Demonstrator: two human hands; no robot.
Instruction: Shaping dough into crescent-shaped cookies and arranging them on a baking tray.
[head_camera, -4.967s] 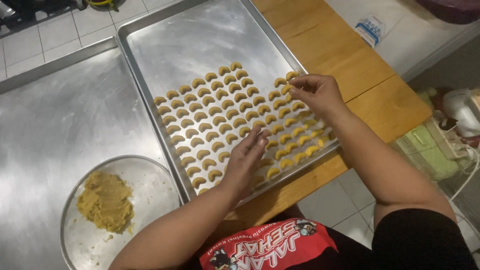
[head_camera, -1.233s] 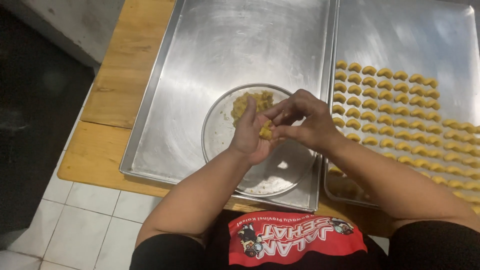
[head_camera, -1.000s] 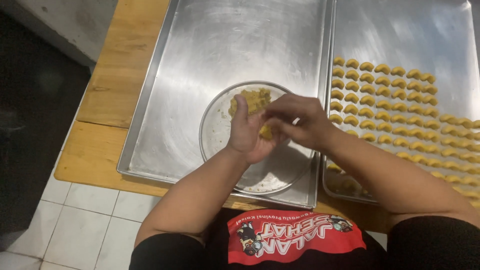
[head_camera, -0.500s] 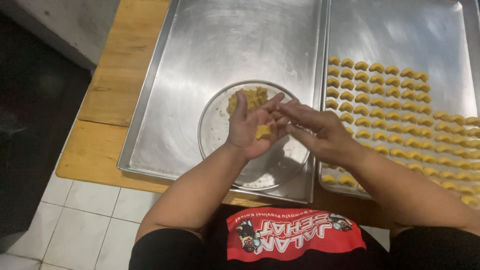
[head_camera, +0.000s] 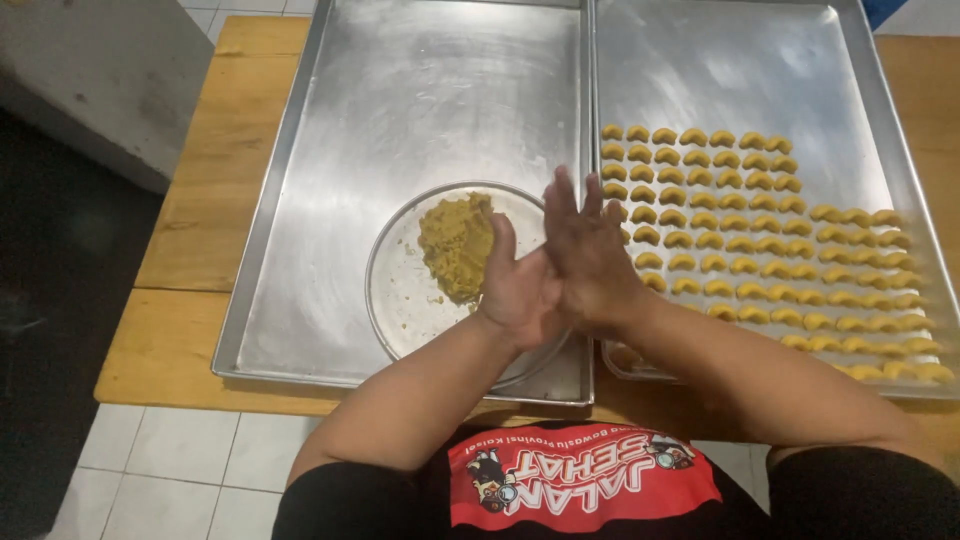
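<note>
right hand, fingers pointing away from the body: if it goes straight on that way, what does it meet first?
Probably nothing for a stretch. The right hand, pressed palm to palm on the left hand, points toward the far end where the two metal trays meet, which is bare there. The shaped dough pieces lie to its right. Its height is unclear.

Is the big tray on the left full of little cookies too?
No, the left tray holds only a round plate with a lump of dough; the little shaped pieces sit in rows on the right tray.

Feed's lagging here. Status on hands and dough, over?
Left hand and right hand pressed palm to palm over round plate. Dough lump beside them. Nothing obstructing.
</note>
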